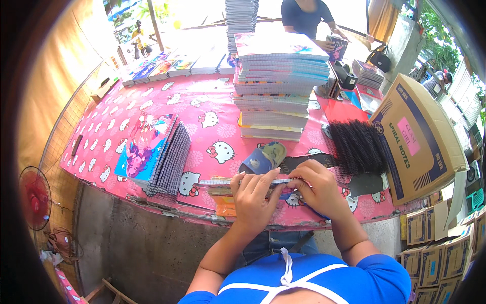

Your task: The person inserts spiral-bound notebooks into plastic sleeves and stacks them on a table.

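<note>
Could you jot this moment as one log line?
left hand: holding notebook | right hand: at its right end | nearby: black spiral coils, tall notebook stack

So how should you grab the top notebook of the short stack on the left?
I'd probably pinch the top notebook by its left edge, coming from the left. It lies cover up, and the bumpy spiral bindings run along the stack's right side, so the plain edge opposite looks easier to hold.
</note>
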The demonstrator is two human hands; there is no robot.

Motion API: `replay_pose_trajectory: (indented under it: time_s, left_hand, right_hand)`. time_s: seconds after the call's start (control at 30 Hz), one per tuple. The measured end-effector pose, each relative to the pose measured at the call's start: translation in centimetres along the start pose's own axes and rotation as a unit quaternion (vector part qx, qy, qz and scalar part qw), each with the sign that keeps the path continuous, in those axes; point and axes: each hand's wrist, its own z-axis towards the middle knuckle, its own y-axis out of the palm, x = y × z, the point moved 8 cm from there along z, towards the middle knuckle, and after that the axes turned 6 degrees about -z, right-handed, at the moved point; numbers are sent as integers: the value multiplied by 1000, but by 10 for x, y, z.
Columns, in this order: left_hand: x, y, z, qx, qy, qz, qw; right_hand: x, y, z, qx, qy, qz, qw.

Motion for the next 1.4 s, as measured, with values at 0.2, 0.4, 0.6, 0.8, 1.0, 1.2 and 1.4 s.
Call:
replay_pose_trajectory:
  time_s: [0.2, 0.4, 0.6, 0.8, 1.0, 1.2, 1.4]
  left_hand:
    - [0, 1, -3, 5, 7, 12, 1000]
    - [-2, -3, -9, -5, -4, 10, 1000]
    - [3, 2, -5, -29, 7, -1, 1000]
    - [-4, -12, 5, -36, 0, 63, 997]
    - [-9, -12, -1, -27, -10, 41, 999]
    - [-12, -8, 0, -26, -22, 39, 999]
    - [-9, -15, 0, -6, 0, 32, 999]
  right_hand:
    - [-6, 2, -4, 42, -21, -50, 998]
    - [13, 20, 8, -207, -5, 3, 978]
    - [106, 71, 42, -303, -88, -4, 949]
    - [122, 124, 22, -284, -153, -189, 927]
    - [112, 130, 21, -242, -178, -152, 942]
    - [112, 101, 45, -233, -58, -131, 962]
    - [148, 51, 12, -146, 172, 597, 770]
